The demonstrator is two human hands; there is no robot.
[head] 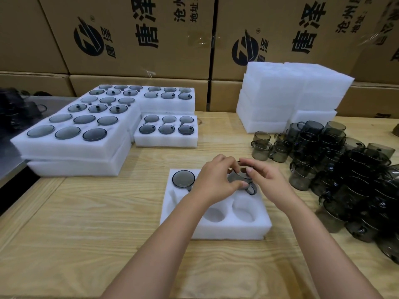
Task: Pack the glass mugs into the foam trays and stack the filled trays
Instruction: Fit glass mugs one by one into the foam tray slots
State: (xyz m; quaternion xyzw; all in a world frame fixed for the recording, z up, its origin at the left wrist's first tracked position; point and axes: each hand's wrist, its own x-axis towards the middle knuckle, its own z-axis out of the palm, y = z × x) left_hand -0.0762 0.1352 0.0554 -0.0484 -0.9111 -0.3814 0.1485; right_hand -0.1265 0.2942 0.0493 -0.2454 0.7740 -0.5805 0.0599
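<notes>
Held mug: a smoky glass mug [241,180] is held tilted over the far right pocket of the foam tray [226,230], with its handle turned toward the person.
Hands: the mug is gripped from both sides. Its body is wrapped by the curled fingers of the left hand [216,180], and its rim is pinched by the right hand [265,180].
Tray: a seated mug [183,179] is lodged in the far left pocket.
Loose mugs [345,169]: heaped on the table [86,234], right of the hands.
Filled trays [75,147]: stacked at far left.
Foam stack [291,93]: piled at far right.
Cartons [140,35]: printed with "唐泽", "沧州" and "地址:" beside a round logo marked ®.
</notes>
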